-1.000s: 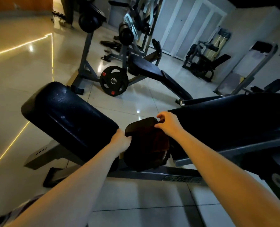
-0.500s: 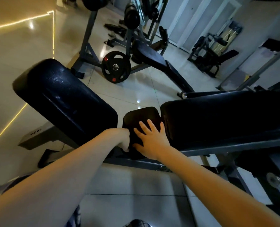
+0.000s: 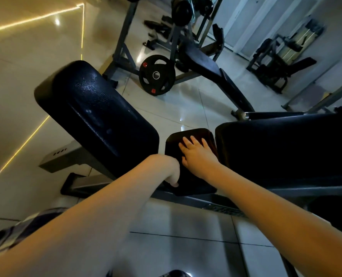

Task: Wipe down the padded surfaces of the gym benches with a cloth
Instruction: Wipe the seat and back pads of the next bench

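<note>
- Cloth (image 3: 198, 134): dark reddish-brown, smooth, draped over the small rounded-square seat pad between the two long pads of the bench; it hangs down over the pad's near edge.
- Right hand (image 3: 198, 154): lies flat on the cloth, fingers straight and spread apart.
- Left hand (image 3: 171, 170): fingers curled, clamping the cloth's near-left edge.
- Left pad (image 3: 98, 116): black, glossy, pebbled vinyl with rounded corners, tilted.
- Right pad (image 3: 286, 148): black and matte in shadow.
- Bench frame (image 3: 216, 204): grey metal bar.
- Floor (image 3: 186, 226): pale glossy tiles.
- Weight plate (image 3: 156, 75): black disc, leaning against a rack.
</note>
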Available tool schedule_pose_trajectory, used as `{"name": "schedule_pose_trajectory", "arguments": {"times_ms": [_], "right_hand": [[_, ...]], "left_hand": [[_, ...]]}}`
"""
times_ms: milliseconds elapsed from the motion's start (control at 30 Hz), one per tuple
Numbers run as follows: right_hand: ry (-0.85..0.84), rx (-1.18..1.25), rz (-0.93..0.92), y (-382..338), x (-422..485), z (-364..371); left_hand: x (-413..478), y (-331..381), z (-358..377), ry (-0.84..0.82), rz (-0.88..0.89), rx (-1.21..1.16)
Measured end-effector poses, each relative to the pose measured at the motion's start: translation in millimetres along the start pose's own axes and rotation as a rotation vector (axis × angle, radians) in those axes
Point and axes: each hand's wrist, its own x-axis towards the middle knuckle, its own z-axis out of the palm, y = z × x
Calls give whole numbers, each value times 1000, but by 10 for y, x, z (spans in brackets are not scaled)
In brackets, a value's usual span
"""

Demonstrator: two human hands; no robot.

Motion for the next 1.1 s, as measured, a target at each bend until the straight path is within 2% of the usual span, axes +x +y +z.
{"name": "schedule_pose_trajectory", "arguments": {"times_ms": [167, 267, 467, 567, 700, 967, 1100], "right_hand": [[33, 16, 72, 59, 530, -47], [-27, 20, 89, 55, 729, -135], [-64, 52, -21, 57, 405, -185], [-63, 45, -64, 116, 18, -154], [-100, 63, -104, 196, -417, -116], [-51, -41, -19, 121, 23, -47], [-46, -11, 29, 29, 468, -93]], "left_hand": [[79, 49, 61, -27, 29, 66], [200, -8, 154, 0, 93, 85], [162, -191, 189, 60, 68, -241], [100, -203, 120, 23, -56, -349], [96, -208, 114, -111, -106, -545], [212, -60, 135, -203, -154, -504], [230, -19, 91, -235, -164, -380]]}}
